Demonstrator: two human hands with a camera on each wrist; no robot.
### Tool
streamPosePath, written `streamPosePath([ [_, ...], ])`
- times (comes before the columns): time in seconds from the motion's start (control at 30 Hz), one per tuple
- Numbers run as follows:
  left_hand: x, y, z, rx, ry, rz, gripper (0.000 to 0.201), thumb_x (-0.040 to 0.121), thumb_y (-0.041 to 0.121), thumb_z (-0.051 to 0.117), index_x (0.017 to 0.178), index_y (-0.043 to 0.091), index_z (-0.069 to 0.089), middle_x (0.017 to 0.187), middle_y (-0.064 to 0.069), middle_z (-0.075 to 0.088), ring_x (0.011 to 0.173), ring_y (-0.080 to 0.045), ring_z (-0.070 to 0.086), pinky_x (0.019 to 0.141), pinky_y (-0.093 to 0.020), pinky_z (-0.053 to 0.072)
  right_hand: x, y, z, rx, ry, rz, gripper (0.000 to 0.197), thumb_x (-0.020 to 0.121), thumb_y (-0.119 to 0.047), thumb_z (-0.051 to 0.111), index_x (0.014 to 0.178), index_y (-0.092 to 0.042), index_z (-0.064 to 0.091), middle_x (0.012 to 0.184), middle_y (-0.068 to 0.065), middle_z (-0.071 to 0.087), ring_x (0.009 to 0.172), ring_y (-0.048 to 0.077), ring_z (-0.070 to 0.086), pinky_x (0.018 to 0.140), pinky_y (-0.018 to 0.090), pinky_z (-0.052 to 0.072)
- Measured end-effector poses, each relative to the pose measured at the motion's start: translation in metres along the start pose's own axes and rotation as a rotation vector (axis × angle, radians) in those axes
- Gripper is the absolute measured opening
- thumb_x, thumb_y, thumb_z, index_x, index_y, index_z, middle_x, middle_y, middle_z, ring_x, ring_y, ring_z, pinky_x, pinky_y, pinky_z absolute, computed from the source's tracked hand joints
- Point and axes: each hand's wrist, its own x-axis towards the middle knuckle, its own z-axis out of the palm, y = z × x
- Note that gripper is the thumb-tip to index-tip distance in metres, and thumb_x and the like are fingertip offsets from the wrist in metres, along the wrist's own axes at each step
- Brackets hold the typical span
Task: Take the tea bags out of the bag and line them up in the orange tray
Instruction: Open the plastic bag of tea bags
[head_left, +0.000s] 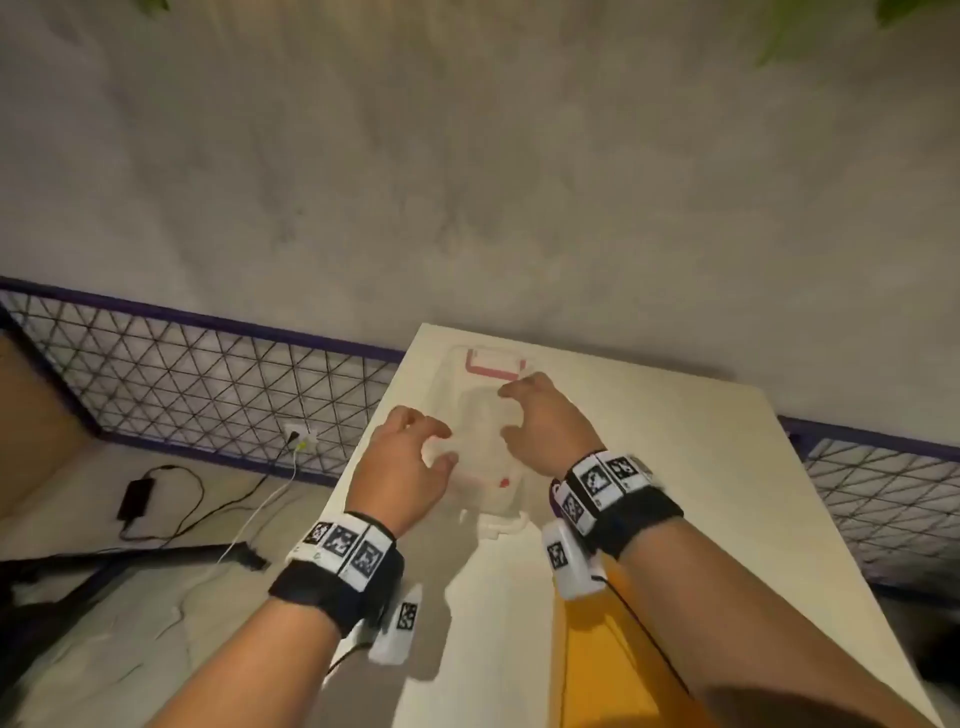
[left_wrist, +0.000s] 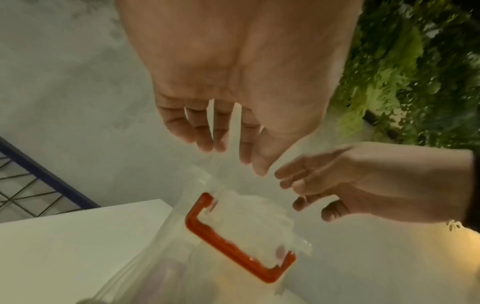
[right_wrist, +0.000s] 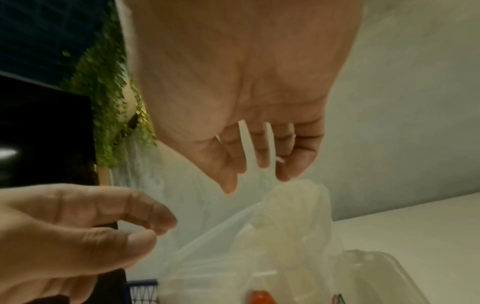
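I see my left hand and right hand over the clear bag — fingers loosely spread, gripping nothing — on a white table, grey wall behind.

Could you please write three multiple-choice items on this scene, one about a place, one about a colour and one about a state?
1. Where does the clear bag lie?
A. on the white table
B. on the floor
C. in a drawer

2. What colour is the bag's handle?
A. green
B. red
C. black

3. How are the hands?
A. both in fists
B. both holding tea bags
C. both open over the bag

Answers: 1 A, the bag rests on the tabletop; 2 B, the handle shows red; 3 C, the left hand and right hand hold nothing.
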Motion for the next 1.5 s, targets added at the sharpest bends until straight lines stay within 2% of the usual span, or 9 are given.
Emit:
streamPosePath([
  [0.13,0.005,-0.01,0.011,0.104,-0.06,-0.034,0.021,0.088,0.039,0.067,0.108,0.032,0.071,0.121,0.011,0.056,0.113,-0.015,0.049,0.09,-0.036,0.048,0.024,-0.002,0.007,-0.142,-0.113,0.127,0.066,0.087,-0.029,0.063,0.147,-0.02,0.039,0.145,0.008,0.04,0.127,0.03,0.052,0.102,0.037,0.045],
  [0.33,0.012,-0.023,0.018,0.076,-0.023,0.005,0.019,0.084,0.039,0.072,0.102,0.033,0.075,0.111,0.013,0.062,0.106,-0.016,0.051,0.09,-0.035,0.046,0.047,-0.005,0.03,-0.286,-0.172,0.216,0.085,0.079,-0.035,0.076,0.149,-0.023,0.028,0.145,0.016,0.03,0.113,0.037,0.059,0.092,0.041,0.052],
  [0.5,0.015,-0.026,0.02,0.054,-0.021,0.009,0.02,0.084,0.04,0.073,0.102,0.033,0.076,0.107,0.016,0.061,0.104,-0.013,0.05,0.088,-0.032,0.045,0.057,-0.004,0.039,-0.238,-0.08,0.171,0.03,0.086,-0.003,0.052,0.114,-0.007,0.062,0.122,0.017,0.059,0.102,0.033,0.064,0.086,0.035,0.052],
  [0.7,0.017,-0.028,0.021,0.045,-0.005,0.006,0.02,0.084,0.04,0.074,0.103,0.034,0.076,0.106,0.017,0.061,0.103,-0.011,0.049,0.085,-0.031,0.046,0.057,-0.016,-0.006,-0.016,0.201,0.114,0.013,0.085,0.003,0.048,0.077,0.0,0.059,0.076,0.012,0.056,0.077,0.034,0.06,0.059,0.026,0.034],
  [0.93,0.014,-0.02,0.013,0.058,-0.031,0.012,0.028,0.084,0.045,0.072,0.109,0.034,0.073,0.118,0.015,0.058,0.11,-0.014,0.052,0.092,-0.035,0.046,0.019,-0.053,-0.105,0.189,0.451,-0.071,0.007,0.091,-0.015,0.062,0.087,-0.015,0.068,0.076,-0.009,0.062,0.068,0.007,0.056,0.06,0.022,0.039],
  [1.1,-0.018,-0.012,-0.032,-0.377,0.19,-0.081,0.014,0.091,0.037,0.066,0.098,0.027,0.072,0.104,0.015,0.065,0.092,-0.004,0.062,0.081,-0.027,0.051,-0.049,-0.077,-0.128,0.375,0.413,-0.259,0.016,0.088,-0.015,0.068,0.081,-0.03,0.067,0.075,-0.019,0.068,0.07,-0.004,0.061,0.061,0.01,0.045],
  [1.23,-0.066,-0.014,-0.065,-1.161,0.074,-0.352,0.059,0.092,0.056,0.054,0.088,-0.001,0.069,0.081,-0.015,0.067,0.07,-0.024,0.06,0.062,-0.032,0.049,-0.096,-0.074,-0.079,0.321,0.345,-0.46,0.016,0.081,-0.001,0.067,0.085,-0.016,0.07,0.082,-0.007,0.064,0.077,0.007,0.06,0.067,0.018,0.046],
  [1.37,-0.108,-0.024,-0.064,-1.292,-0.163,-0.499,0.075,0.078,0.072,0.054,0.094,0.0,0.071,0.081,-0.012,0.063,0.065,-0.02,0.057,0.057,-0.03,0.049,-0.122,-0.053,0.006,0.349,0.136,-0.466,0.016,0.081,-0.006,0.061,0.09,-0.016,0.07,0.089,-0.009,0.06,0.083,0.002,0.058,0.074,0.012,0.043],
  [1.5,-0.133,-0.032,-0.048,-1.138,-0.188,-0.612,0.052,0.081,0.043,0.073,0.102,-0.005,0.068,0.09,-0.018,0.06,0.074,-0.026,0.053,0.06,-0.031,0.049,-0.138,-0.029,0.071,0.395,-0.079,-0.448,0.021,0.084,-0.008,0.055,0.095,-0.019,0.069,0.095,-0.014,0.056,0.09,0.001,0.059,0.078,0.017,0.047],
])
